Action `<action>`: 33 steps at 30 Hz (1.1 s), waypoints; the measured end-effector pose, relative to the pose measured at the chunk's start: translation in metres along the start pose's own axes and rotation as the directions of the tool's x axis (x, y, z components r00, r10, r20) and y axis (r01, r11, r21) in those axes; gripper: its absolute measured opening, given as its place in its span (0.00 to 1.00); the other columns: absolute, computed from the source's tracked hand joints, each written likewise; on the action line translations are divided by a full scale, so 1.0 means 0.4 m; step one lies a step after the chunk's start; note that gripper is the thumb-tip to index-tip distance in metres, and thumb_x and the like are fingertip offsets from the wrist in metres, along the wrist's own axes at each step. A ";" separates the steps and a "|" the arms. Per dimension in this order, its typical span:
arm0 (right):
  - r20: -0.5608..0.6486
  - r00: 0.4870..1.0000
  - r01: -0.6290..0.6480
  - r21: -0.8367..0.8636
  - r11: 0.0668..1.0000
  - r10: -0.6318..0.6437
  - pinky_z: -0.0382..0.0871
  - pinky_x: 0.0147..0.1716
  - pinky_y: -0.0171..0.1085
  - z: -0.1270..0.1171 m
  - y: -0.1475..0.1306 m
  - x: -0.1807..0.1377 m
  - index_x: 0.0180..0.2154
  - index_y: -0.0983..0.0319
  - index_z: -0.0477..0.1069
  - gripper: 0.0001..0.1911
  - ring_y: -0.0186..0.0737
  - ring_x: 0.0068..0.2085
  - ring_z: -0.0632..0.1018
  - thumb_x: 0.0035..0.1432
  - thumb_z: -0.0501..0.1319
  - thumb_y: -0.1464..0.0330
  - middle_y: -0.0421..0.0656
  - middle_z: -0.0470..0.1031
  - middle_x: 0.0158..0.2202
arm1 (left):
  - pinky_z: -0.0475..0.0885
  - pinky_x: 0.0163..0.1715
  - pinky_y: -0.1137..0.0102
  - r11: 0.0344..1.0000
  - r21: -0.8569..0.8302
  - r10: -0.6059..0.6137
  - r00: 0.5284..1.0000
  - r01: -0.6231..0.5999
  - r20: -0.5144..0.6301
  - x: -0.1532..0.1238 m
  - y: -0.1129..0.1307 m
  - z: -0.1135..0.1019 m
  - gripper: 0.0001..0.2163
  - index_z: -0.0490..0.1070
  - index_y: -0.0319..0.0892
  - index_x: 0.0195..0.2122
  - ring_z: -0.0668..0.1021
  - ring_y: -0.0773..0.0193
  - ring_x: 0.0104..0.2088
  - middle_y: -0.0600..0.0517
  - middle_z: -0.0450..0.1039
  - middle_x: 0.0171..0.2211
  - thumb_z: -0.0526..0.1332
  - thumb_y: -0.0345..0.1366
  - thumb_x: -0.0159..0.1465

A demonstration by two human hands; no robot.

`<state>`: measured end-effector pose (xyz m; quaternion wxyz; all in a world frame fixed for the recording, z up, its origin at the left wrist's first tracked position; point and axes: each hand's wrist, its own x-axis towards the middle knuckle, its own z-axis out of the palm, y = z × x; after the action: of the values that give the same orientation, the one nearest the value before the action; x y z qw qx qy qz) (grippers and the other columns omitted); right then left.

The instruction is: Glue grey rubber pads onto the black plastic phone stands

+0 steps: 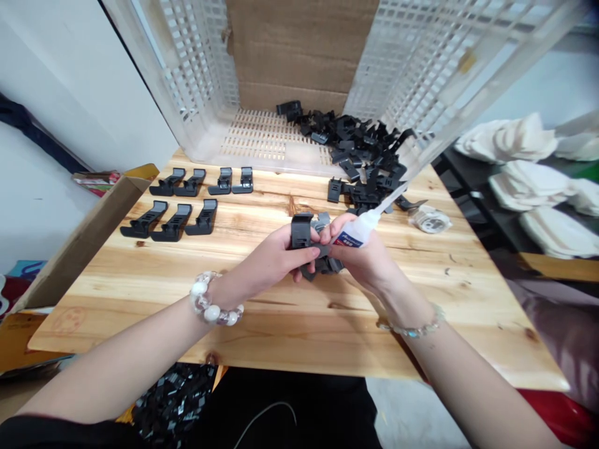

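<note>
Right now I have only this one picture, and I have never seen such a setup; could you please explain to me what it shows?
There is no machine here: you see one person's two bare hands, from a camera worn on the head, looking forward and down. The left hand holds a black plastic part; the right hand holds a small bottle, its thin nozzle pointing up and away. On the wooden table, seven black parts lie in two rows at the left. Farther back, a heap of loose black pieces reaches from a white crate onto the wood.
</note>
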<state>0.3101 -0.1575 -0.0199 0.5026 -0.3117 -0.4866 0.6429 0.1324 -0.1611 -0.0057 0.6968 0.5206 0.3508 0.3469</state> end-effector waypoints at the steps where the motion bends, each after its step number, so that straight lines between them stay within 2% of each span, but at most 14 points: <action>1: -0.007 1.000 -0.006 0.007 1.000 0.006 0.75 0.33 0.38 -0.001 0.000 0.001 0.30 0.57 0.70 0.14 0.36 0.32 0.77 0.43 0.72 0.75 0.36 0.75 0.31 | 0.67 0.17 0.77 0.999 0.031 0.016 1.000 -0.015 -0.021 0.000 0.003 0.001 0.10 0.68 0.39 0.40 0.73 0.68 0.25 0.54 0.70 0.25 0.65 0.34 0.58; 6: -0.037 0.999 -0.022 0.020 1.000 0.022 0.73 0.35 0.38 -0.003 -0.004 0.003 0.30 0.58 0.71 0.15 0.36 0.35 0.76 0.42 0.73 0.75 0.37 0.76 0.33 | 0.66 0.17 0.76 0.990 0.143 0.024 0.997 -0.013 -0.077 -0.006 0.020 0.005 0.11 0.67 0.38 0.43 0.70 0.72 0.20 0.56 0.69 0.24 0.62 0.32 0.60; 9: -0.046 0.999 -0.017 0.037 0.999 0.019 0.72 0.35 0.38 -0.001 -0.007 0.004 0.29 0.58 0.70 0.15 0.35 0.35 0.75 0.42 0.72 0.77 0.37 0.76 0.33 | 0.66 0.18 0.75 0.986 0.165 0.022 0.997 -0.008 -0.079 -0.007 0.018 0.006 0.12 0.66 0.38 0.45 0.71 0.70 0.21 0.56 0.69 0.24 0.61 0.33 0.60; 11: -0.075 0.997 -0.012 0.050 0.999 0.016 0.71 0.35 0.36 0.001 -0.010 0.004 0.29 0.59 0.70 0.15 0.34 0.34 0.75 0.41 0.71 0.78 0.37 0.76 0.32 | 0.69 0.23 0.73 0.975 0.216 0.084 0.990 -0.059 -0.109 -0.006 0.009 0.003 0.13 0.65 0.39 0.45 0.74 0.68 0.26 0.54 0.71 0.28 0.62 0.32 0.60; 13: -0.110 0.994 -0.011 0.059 0.998 0.018 0.69 0.35 0.34 0.003 -0.014 0.005 0.28 0.59 0.69 0.15 0.32 0.33 0.74 0.40 0.71 0.79 0.36 0.75 0.31 | 0.73 0.33 0.70 0.939 0.309 0.202 0.968 -0.149 -0.146 -0.005 -0.001 0.000 0.13 0.65 0.41 0.45 0.77 0.65 0.34 0.52 0.73 0.36 0.63 0.32 0.59; 15: -0.123 0.992 -0.023 0.061 0.998 0.031 0.68 0.33 0.32 0.006 -0.017 0.005 0.27 0.60 0.69 0.15 0.31 0.31 0.74 0.39 0.71 0.79 0.36 0.75 0.30 | 0.72 0.43 0.67 0.890 0.399 0.300 0.942 -0.220 -0.150 -0.005 -0.008 -0.003 0.13 0.65 0.42 0.45 0.77 0.62 0.41 0.51 0.73 0.42 0.63 0.32 0.59; 20: -0.050 0.993 -0.099 0.078 0.992 0.103 0.67 0.27 0.31 0.008 -0.017 0.003 0.28 0.60 0.69 0.12 0.30 0.28 0.72 0.44 0.71 0.75 0.36 0.73 0.29 | 0.71 0.47 0.64 0.853 0.460 0.332 0.937 -0.248 -0.111 -0.008 -0.008 -0.004 0.13 0.65 0.42 0.46 0.77 0.60 0.45 0.50 0.73 0.43 0.62 0.32 0.61; 23: 0.012 0.986 -0.164 0.086 0.983 0.164 0.67 0.25 0.31 0.003 -0.013 0.001 0.29 0.60 0.68 0.12 0.30 0.26 0.73 0.45 0.71 0.73 0.36 0.72 0.29 | 0.73 0.41 0.67 0.916 0.339 0.265 0.958 -0.216 -0.105 -0.008 -0.007 -0.001 0.13 0.64 0.43 0.46 0.78 0.63 0.38 0.51 0.74 0.40 0.63 0.32 0.61; 25: 0.028 0.980 -0.201 0.086 0.976 0.199 0.67 0.24 0.31 0.000 -0.009 0.001 0.30 0.60 0.68 0.13 0.31 0.26 0.74 0.45 0.72 0.71 0.36 0.72 0.29 | 0.72 0.30 0.71 0.963 0.230 0.170 0.980 -0.142 -0.104 -0.004 -0.008 0.000 0.13 0.62 0.42 0.45 0.76 0.68 0.28 0.54 0.73 0.33 0.63 0.32 0.61; 27: 0.017 0.976 -0.218 0.089 0.972 0.217 0.69 0.24 0.31 0.000 -0.006 0.001 0.31 0.60 0.68 0.14 0.32 0.27 0.75 0.45 0.72 0.70 0.37 0.73 0.31 | 0.67 0.21 0.75 0.987 0.145 0.090 0.992 -0.076 -0.092 0.002 -0.008 0.001 0.12 0.61 0.41 0.43 0.71 0.71 0.21 0.56 0.70 0.27 0.63 0.33 0.61; 30: 0.002 0.973 -0.231 0.086 0.969 0.231 0.70 0.26 0.32 0.006 -0.008 0.000 0.31 0.61 0.68 0.16 0.32 0.28 0.76 0.44 0.73 0.69 0.39 0.76 0.34 | 0.64 0.16 0.77 0.997 0.060 0.058 0.997 -0.055 -0.047 0.010 -0.007 0.001 0.11 0.61 0.40 0.40 0.70 0.72 0.20 0.56 0.69 0.25 0.63 0.34 0.60; 33: -0.015 0.979 -0.202 0.066 0.977 0.203 0.68 0.25 0.31 0.016 -0.016 -0.002 0.29 0.61 0.68 0.15 0.30 0.25 0.74 0.42 0.74 0.71 0.37 0.75 0.28 | 0.68 0.17 0.78 0.998 0.034 0.048 0.998 -0.049 0.028 0.013 -0.006 0.000 0.10 0.64 0.39 0.38 0.72 0.71 0.23 0.53 0.70 0.28 0.64 0.35 0.60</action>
<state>0.3069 -0.1601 -0.0117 0.4497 -0.3502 -0.4258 0.7027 0.1352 -0.1572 -0.0086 0.6837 0.5457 0.3347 0.3503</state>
